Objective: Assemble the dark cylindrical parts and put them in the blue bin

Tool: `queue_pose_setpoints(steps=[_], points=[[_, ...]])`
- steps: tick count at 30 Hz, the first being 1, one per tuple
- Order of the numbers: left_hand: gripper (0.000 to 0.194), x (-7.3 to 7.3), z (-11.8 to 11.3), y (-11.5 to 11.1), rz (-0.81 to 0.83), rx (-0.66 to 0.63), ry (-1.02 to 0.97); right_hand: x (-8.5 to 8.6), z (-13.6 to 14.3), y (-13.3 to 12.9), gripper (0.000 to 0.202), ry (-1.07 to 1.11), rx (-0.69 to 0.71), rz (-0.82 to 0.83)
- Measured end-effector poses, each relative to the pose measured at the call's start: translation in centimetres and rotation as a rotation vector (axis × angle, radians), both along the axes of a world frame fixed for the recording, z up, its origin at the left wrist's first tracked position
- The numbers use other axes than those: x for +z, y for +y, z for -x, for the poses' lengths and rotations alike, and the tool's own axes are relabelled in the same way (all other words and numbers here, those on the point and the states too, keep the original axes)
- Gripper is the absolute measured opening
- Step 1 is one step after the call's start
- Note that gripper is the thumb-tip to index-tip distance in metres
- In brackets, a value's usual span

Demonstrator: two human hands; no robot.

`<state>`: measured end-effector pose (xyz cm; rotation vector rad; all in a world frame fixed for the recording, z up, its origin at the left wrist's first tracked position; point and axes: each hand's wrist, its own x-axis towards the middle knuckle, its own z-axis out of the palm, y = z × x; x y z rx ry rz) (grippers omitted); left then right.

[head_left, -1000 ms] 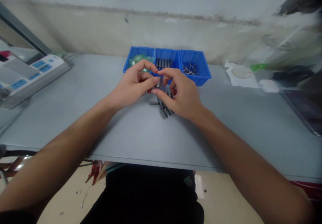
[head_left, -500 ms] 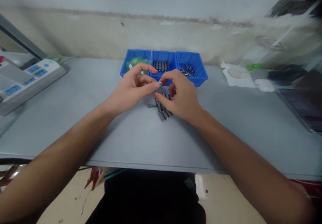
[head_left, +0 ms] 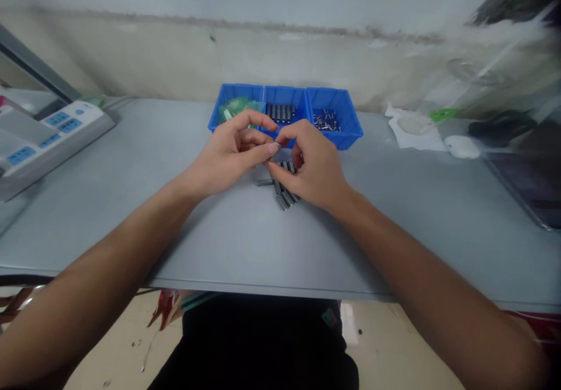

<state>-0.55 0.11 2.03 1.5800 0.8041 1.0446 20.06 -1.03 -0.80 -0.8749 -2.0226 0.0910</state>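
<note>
Above the table, my left hand (head_left: 228, 155) pinches a small metal part (head_left: 277, 145) between thumb and fingers. My right hand (head_left: 319, 165) closes on the same part from the other side; most of it is hidden by the fingertips. Under my right hand lies a loose pile of grey metal cylinders (head_left: 283, 200), partly covered by the thumb and palm. One more cylinder (head_left: 264, 183) rests on its side at the pile's left edge.
Behind my hands stand three joined blue bins: a left bin (head_left: 213, 122) with green plastic bags, a middle bin (head_left: 284, 93) with a row of cylinders, a right bin (head_left: 349, 135) with small shiny metal pieces. A white power strip (head_left: 56, 138) lies left; a tablet-like device (head_left: 526, 185) right.
Both hands keep their pinch, with the fingertips and the small metal part shifted very slightly left. The pile and bins look the same.
</note>
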Motion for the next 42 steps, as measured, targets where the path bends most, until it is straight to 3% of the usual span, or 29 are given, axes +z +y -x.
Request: queue_pose_setpoints(steps=[11, 17, 24, 33, 42], points=[[0.029, 0.08, -0.08, -0.31, 0.050, 0.000, 0.013, 0.01, 0.03, -0.06, 0.022, -0.011, -0.030, 0.028], [0.035, -0.35, -0.24, -0.01, -0.005, 0.112, 0.071, 0.02, 0.02, 0.00, 0.022, -0.007, -0.048, 0.014], [0.042, -0.74, -0.68, -0.28, -0.020, 0.070, 0.061, 0.17, 0.16, -0.20, 0.016, -0.010, -0.040, -0.036], [0.046, -0.59, -0.09, 0.26, -0.026, 0.186, 0.107, 0.07, 0.38, -0.42, 0.024, -0.040, -0.077, 0.062], [0.041, -0.27, -0.22, -0.23, 0.035, 0.139, 0.080, 0.20, 0.35, -0.52, 0.018, -0.010, -0.055, 0.066]])
